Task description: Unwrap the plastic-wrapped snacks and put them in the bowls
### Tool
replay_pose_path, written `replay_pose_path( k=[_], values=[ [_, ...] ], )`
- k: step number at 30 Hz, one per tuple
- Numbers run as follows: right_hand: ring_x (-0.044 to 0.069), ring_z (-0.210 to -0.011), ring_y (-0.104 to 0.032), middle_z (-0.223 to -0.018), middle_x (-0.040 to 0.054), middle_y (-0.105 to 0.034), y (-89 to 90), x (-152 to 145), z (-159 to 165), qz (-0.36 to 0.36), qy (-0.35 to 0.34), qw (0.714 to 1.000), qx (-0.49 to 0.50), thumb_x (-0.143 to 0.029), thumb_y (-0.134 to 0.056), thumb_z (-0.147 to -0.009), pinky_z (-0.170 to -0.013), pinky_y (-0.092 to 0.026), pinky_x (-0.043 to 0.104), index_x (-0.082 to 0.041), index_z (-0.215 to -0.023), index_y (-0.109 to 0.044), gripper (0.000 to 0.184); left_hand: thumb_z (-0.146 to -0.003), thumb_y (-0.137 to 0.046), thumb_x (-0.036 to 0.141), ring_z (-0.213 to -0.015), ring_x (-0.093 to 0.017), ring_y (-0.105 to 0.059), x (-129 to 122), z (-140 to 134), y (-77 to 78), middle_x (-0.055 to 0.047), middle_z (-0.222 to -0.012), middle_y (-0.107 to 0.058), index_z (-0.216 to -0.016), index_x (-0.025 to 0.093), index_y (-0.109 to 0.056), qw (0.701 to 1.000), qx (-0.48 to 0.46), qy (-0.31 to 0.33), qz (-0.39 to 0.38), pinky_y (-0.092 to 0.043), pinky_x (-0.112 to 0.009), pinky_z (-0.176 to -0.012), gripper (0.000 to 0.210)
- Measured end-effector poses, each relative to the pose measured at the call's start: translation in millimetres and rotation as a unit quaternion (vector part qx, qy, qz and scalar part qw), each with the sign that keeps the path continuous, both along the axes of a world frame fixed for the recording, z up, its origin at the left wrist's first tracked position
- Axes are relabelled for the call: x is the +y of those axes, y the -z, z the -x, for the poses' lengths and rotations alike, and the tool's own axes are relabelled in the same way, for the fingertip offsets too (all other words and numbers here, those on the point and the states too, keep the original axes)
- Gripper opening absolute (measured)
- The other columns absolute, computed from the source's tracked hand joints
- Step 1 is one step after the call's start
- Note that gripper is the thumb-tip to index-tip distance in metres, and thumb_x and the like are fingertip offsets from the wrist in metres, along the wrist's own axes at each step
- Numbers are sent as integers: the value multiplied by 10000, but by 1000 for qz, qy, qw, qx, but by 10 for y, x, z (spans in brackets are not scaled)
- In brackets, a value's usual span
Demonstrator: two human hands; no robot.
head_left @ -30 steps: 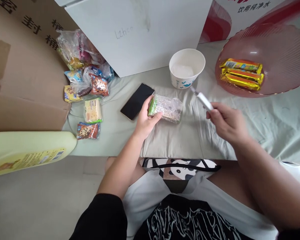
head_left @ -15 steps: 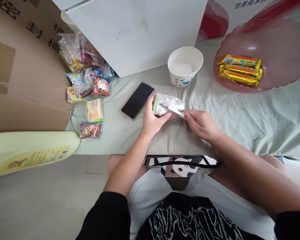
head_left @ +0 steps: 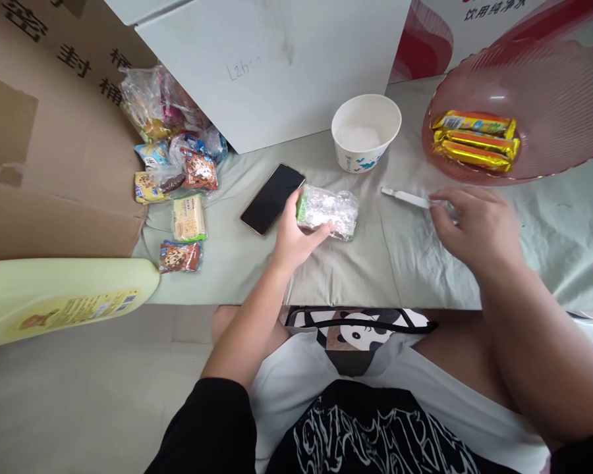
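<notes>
My left hand [head_left: 297,234] is closed around one end of a clear plastic packet [head_left: 332,212] with a green edge, lying on the cloth; its contents are hard to make out through the shiny wrap. Off to the right, my right hand [head_left: 479,227] is slightly blurred and grips a slim white utility knife [head_left: 408,197] low over the cloth. The knife points left, apart from the packet, and its rear end is hidden by the fingers. A dark-screened phone [head_left: 273,199] lies just left of my left hand.
Behind the packet stands a white paper tub [head_left: 366,131]. A pink ribbed bowl [head_left: 538,99] at the right holds yellow-wrapped bars [head_left: 477,139]. Wrapped snacks [head_left: 188,218] lie at the left, beside a cardboard box [head_left: 59,164] and a pale yellow bottle [head_left: 69,289].
My right hand has carried the knife away from the packet to the right. The packet, still in my left hand, has shifted slightly left.
</notes>
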State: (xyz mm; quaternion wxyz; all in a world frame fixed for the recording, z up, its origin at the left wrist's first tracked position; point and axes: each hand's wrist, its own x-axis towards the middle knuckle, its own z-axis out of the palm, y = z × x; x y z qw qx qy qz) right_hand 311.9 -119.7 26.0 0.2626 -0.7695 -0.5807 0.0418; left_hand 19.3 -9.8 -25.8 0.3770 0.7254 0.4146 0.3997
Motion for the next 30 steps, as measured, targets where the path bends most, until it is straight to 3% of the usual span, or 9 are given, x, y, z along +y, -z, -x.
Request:
replay_pose_path(
  k=[3,7,10,15,18,21,25,28,30],
  values=[
    [344,-1095,-706,-1149,151,-772,39,-1,161,-69,-77,994,24,-269,-567,-924,-984,-538,528,-217,-1114,-737,261,-806,-809,537,-1379,-324,-564,-67,-19,-62,-161,-1470,-544,-1454,253,-474,996,56,-9,-64,-528,-475,-1112,783],
    [345,-1229,-659,-1340,142,-688,134,-17,447,-62,-239,960,129,-314,-641,-899,-1018,-554,525,-230,-1435,-549,550,-936,-653,380,-1029,-202,-716,-83,-21,-119,-86,-1168,-687,-1260,239,-584,999,38,-1,-10,-617,-319,-816,360],
    [301,-1115,-683,-1199,100,-706,196,-20,557,-62,-268,948,159,-262,-622,-909,-987,-564,494,-261,-1546,-415,669,-954,-598,367,-906,-173,-704,-100,-27,-176,-77,-1111,-683,-1163,225,-628,999,42,3,-25,-578,-269,-659,254],
    [226,-854,-664,-1129,94,-655,203,26,593,-68,-227,959,156,-243,-643,-885,-842,-585,423,-250,-1478,-529,604,-812,-772,350,-1150,-258,-672,-214,-99,-266,-103,-1213,-680,-1126,207,-673,985,94,80,-117,-580,-401,-963,359],
    [189,-764,-640,-1101,89,-678,164,58,592,-53,-218,960,170,-211,-611,-868,-738,-564,373,-233,-1153,-702,300,-847,-662,209,-973,-197,-704,-222,-125,-269,-69,-1096,-729,-891,209,-674,992,83,50,-80,-574,-340,-839,45],
    [195,-759,-636,-953,68,-688,106,79,532,-39,-206,956,203,-199,-586,-831,-693,-531,352,-228,-876,-663,93,-814,-653,243,-798,-166,-680,-137,-93,-228,-39,-926,-722,-780,215,-615,1000,-15,-15,18,-530,-289,-670,58],
    [206,-702,-604,-833,42,-650,38,103,340,-36,16,974,223,-174,-563,-728,-639,-492,355,-245,-827,-543,124,-776,-644,267,-538,-111,-546,13,44,-153,42,-699,-557,-839,247,-510,964,-161,-135,161,-412,-240,-498,149],
    [236,-813,-646,-952,67,-661,19,102,219,-97,127,967,198,-169,-534,-691,-674,-511,370,-257,-898,-516,225,-801,-673,291,-673,-126,-595,60,142,-142,13,-850,-583,-935,254,-520,972,-118,-184,87,-486,-267,-616,207],
    [267,-967,-672,-1090,97,-670,14,85,197,-127,50,971,194,-200,-542,-713,-773,-545,407,-252,-1027,-557,318,-782,-729,327,-994,-199,-652,54,163,-166,-52,-1103,-631,-1077,248,-566,988,-44,-149,-12,-540,-321,-824,347]
  ],
)
